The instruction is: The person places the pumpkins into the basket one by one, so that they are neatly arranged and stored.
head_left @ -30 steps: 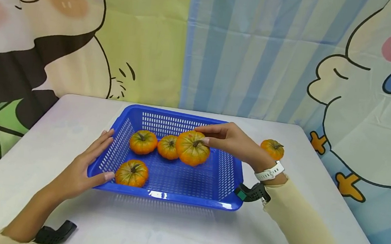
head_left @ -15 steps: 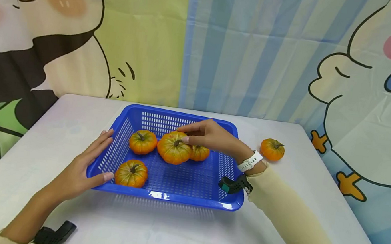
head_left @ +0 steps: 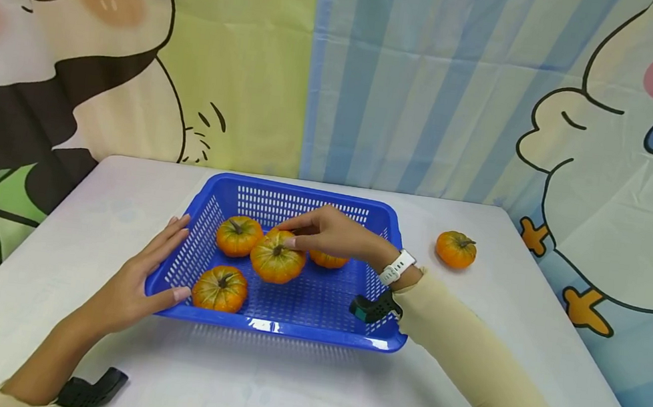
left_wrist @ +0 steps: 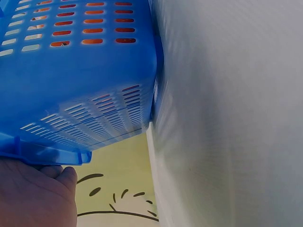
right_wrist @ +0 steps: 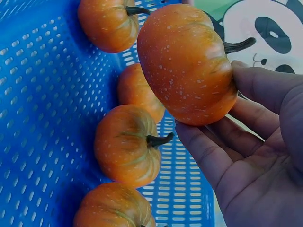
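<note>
My right hand (head_left: 335,233) holds a small orange pumpkin (head_left: 276,263) between thumb and fingers, over the blue plastic basket (head_left: 318,332). In the right wrist view this held pumpkin (right_wrist: 187,66) has its dark stem pointing away from the basket. Several more pumpkins lie in the basket: one at the back left (head_left: 239,236), another pumpkin (head_left: 221,289) in the front left corner, and one pumpkin (head_left: 329,259) partly covered by the right hand. The held pumpkin hides part of the row. My left hand (head_left: 133,282) rests on the basket's left rim, fingers straight, thumb at the front corner.
A single pumpkin (head_left: 456,250) sits on the white table (head_left: 280,393) to the right of the basket. Behind the table hangs a printed curtain (head_left: 388,83). Black straps (head_left: 94,388) are worn on both wrists.
My right hand has carried the held pumpkin leftward across the basket, then slightly toward the front, uncovering a pumpkin on its right. The left hand and basket stay put.
</note>
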Motion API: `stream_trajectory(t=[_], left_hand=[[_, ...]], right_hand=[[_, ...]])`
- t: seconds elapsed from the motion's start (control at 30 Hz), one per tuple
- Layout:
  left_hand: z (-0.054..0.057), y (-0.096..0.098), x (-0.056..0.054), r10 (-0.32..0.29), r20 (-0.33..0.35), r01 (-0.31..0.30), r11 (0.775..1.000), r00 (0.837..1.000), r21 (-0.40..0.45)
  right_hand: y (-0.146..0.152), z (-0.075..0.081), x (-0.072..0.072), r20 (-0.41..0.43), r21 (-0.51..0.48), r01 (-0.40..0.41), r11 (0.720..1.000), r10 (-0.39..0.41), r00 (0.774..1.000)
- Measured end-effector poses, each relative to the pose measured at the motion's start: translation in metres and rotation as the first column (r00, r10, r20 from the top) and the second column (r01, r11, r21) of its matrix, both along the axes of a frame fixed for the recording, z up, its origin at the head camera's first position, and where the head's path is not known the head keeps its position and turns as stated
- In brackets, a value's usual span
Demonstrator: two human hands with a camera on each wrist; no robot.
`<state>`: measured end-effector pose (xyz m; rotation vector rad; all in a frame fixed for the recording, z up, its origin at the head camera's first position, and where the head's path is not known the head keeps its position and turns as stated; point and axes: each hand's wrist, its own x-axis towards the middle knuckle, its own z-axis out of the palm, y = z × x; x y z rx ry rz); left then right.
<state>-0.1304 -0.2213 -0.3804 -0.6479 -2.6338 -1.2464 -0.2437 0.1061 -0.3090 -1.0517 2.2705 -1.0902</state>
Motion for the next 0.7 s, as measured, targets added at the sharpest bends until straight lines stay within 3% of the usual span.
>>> stream_trajectory(t=[0.37,0.7], left_hand=[[-0.001,-0.001,0.0,-0.012,0.002,0.012,1.0,1.0,0.022],[0.0,-0.001,-0.001,-0.025,0.009,0.024,0.999,1.0,0.035]], right_hand=[[-0.012,-0.001,0.002,-0.03,0.092,-0.089,0.992,0.093,0.995],[-0.015,-0.006,0.005,-0.007,0.174,-0.135,0.975,0.138,0.99]])
